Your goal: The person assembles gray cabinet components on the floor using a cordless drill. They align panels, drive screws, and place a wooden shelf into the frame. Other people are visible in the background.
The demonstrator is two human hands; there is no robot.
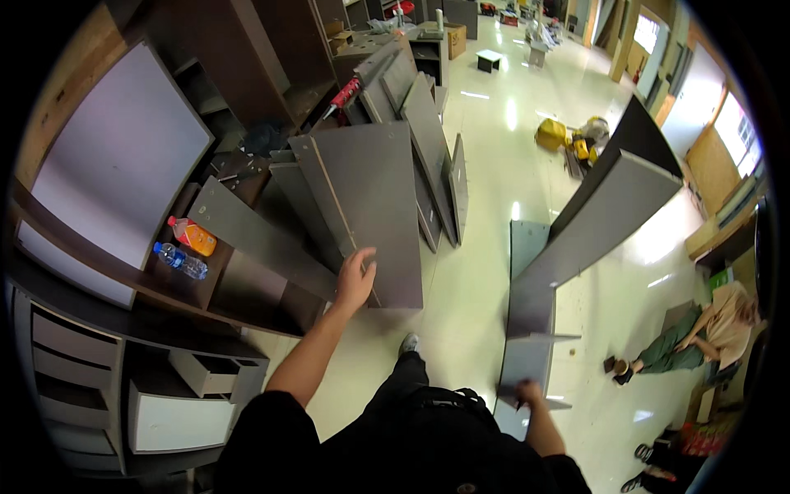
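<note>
My left hand (356, 278) reaches out over a leaning grey board (374, 198), at the pale strip near its left side. Its fingers are spread from the thumb and grip nothing; whether they touch the board I cannot tell. My right hand (531, 393) hangs low on the right, in front of a long grey cabinet frame (527, 362) with short cross shelves. The fingers there look curled round something small and dark, too unclear to name. More grey boards (428, 140) lean in a stack behind the first one.
An orange drink bottle (193, 236) and a water bottle (181, 261) lie on a brown cabinet at left. A red sealant tube (344, 95) rests by the boards. Yellow tools (583, 148) lie on the floor. A person (712, 329) sits at far right.
</note>
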